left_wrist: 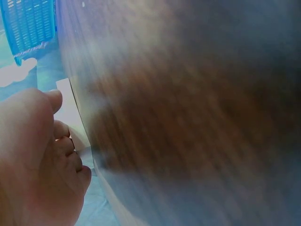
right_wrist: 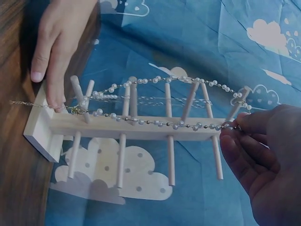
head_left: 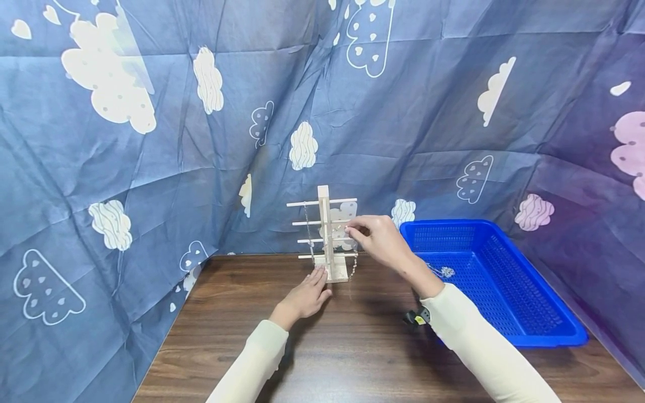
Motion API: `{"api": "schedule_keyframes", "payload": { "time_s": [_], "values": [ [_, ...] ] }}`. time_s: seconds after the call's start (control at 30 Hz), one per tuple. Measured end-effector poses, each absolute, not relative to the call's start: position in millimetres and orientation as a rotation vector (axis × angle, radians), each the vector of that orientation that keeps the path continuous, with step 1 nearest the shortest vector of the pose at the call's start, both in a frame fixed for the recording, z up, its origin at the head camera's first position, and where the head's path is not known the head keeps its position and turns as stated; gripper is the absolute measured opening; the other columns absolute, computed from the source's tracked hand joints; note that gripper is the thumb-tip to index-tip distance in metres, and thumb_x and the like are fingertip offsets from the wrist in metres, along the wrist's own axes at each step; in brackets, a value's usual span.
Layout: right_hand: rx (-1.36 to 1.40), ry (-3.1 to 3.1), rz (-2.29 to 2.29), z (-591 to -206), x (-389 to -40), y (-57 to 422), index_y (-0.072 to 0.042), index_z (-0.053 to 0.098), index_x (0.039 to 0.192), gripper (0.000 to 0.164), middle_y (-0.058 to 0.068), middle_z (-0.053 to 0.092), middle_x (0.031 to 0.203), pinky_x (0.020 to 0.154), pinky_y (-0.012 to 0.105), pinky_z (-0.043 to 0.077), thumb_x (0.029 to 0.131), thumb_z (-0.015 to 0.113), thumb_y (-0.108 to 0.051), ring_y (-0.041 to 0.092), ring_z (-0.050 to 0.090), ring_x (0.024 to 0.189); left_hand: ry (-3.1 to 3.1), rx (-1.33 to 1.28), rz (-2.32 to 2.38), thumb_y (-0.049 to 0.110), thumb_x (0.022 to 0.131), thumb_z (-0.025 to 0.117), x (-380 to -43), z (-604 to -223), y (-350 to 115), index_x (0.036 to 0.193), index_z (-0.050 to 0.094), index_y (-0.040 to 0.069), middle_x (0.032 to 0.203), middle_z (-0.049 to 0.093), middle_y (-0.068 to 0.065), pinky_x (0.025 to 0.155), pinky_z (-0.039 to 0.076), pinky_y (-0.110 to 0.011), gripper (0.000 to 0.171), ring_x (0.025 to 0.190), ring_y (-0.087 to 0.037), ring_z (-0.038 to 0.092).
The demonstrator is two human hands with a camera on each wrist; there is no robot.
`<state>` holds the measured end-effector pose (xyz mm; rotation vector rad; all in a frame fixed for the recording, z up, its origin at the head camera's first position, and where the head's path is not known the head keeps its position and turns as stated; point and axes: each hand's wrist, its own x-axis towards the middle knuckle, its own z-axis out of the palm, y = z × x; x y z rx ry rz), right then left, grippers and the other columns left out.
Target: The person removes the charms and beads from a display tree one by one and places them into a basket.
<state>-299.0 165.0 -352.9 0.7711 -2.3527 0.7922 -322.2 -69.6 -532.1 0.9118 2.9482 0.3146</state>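
Now, right hand [head_left: 380, 242] pinch-tight on a beaded necklace [right_wrist: 175, 126], left hand [head_left: 305, 296] straight-fingered, seemingly against the wooden stand [right_wrist: 146, 132].

No readable text, label, brand, number or sign is showing in any of the three views. The blue fabric backdrop [head_left: 242, 140] is carrying printed clouds [head_left: 302, 146] and hearts [head_left: 22, 29], pictures rather than lettering. By the right sleeve [head_left: 463, 322], a black wrist-worn device [head_left: 409, 318] is displaying a yellow patch [head_left: 420, 321], too small for any marking to be made out.
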Motion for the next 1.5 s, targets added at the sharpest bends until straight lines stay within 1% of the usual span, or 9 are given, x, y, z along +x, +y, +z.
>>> {"api": "schedule_keyframes", "payload": {
  "time_s": [0.13,0.3,0.47,0.6,0.8,1.13,1.2,1.4,1.5],
  "values": [
    [0.769,-2.310,0.811,-347.5,-299.2,171.8,-0.007,0.083,0.104,0.010,0.008,0.082,0.093,0.068,0.036,0.062,0.098,0.077,-0.012,0.015,0.070,0.073,2.953,0.920,0.315,0.034,0.116,0.040,-321.8,-532.4,-69.9,0.165,0.030,-0.006,0.176,0.023,-0.024,0.135,0.027,-0.050,0.064,0.165,-0.037,0.023],
    [0.748,-2.302,0.847,-339.7,-298.5,181.0,-0.006,0.083,0.104,0.010,0.009,0.082,0.095,0.069,0.037,0.063,0.099,0.076,-0.010,0.017,0.072,0.075,2.951,0.916,0.326,0.033,0.116,0.041,-321.3,-531.5,-70.2,0.165,0.029,-0.006,0.175,0.023,-0.024,0.135,0.027,-0.050,0.064,0.165,-0.037,0.023],
    [0.711,-2.283,0.835,-332.2,-297.3,192.2,-0.008,0.083,0.102,0.009,0.005,0.081,0.087,0.066,0.030,0.057,0.099,0.077,-0.014,0.014,0.068,0.071,2.949,0.915,0.332,0.033,0.116,0.041,-321.6,-532.1,-70.5,0.165,0.029,-0.006,0.176,0.023,-0.023,0.135,0.027,-0.050,0.064,0.165,-0.036,0.023],
    [0.680,-2.252,0.816,-325.9,-296.9,201.7,-0.010,0.083,0.100,0.008,0.002,0.079,0.084,0.064,0.028,0.053,0.098,0.078,-0.016,0.013,0.064,0.069,2.952,0.919,0.325,0.034,0.116,0.040,-321.3,-532.4,-71.1,0.165,0.029,-0.006,0.176,0.022,-0.023,0.135,0.027,-0.050,0.064,0.165,-0.036,0.022],
    [0.651,-2.223,0.793,-320.7,-299.1,214.6,-0.010,0.083,0.099,0.007,0.004,0.080,0.085,0.062,0.023,0.052,0.097,0.079,-0.014,0.014,0.065,0.067,2.952,0.920,0.331,0.033,0.116,0.041,-322.7,-533.3,-71.6,0.164,0.030,-0.006,0.176,0.023,-0.023,0.134,0.028,-0.051,0.064,0.165,-0.037,0.023],
    [0.583,-2.198,0.797,-313.3,-300.4,232.1,-0.010,0.084,0.098,0.007,0.005,0.081,0.085,0.062,0.008,0.045,0.097,0.078,-0.014,0.017,0.067,0.067,2.949,0.919,0.325,0.034,0.116,0.040,-325.2,-533.5,-71.6,0.165,0.030,-0.006,0.176,0.023,-0.023,0.134,0.028,-0.051,0.064,0.165,-0.036,0.024],
    [0.566,-2.198,0.794,-311.4,-300.8,236.1,-0.010,0.084,0.098,0.007,0.005,0.081,0.084,0.062,0.007,0.045,0.097,0.078,-0.013,0.015,0.066,0.068,2.950,0.919,0.329,0.034,0.116,0.040,-325.8,-533.4,-71.5,0.165,0.031,-0.006,0.176,0.023,-0.023,0.134,0.028,-0.051,0.064,0.165,-0.036,0.024],
    [0.526,-2.189,0.777,-306.3,-299.4,250.6,-0.009,0.084,0.098,0.006,0.004,0.081,0.083,0.062,0.007,0.042,0.096,0.079,-0.012,0.001,0.060,0.067,2.953,0.930,0.316,0.035,0.116,0.040,-325.5,-533.0,-71.4,0.165,0.030,-0.006,0.176,0.023,-0.023,0.134,0.028,-0.050,0.064,0.165,-0.036,0.024],
    [0.497,-2.191,0.774,-303.7,-298.5,259.1,-0.009,0.084,0.099,0.007,0.005,0.080,0.083,0.061,0.007,0.041,0.096,0.078,-0.012,-0.003,0.058,0.067,2.949,0.928,0.305,0.035,0.116,0.039,-325.1,-532.8,-71.5,0.165,0.029,-0.005,0.176,0.022,-0.022,0.135,0.027,-0.050,0.064,0.165,-0.035,0.022]
  ]
}}
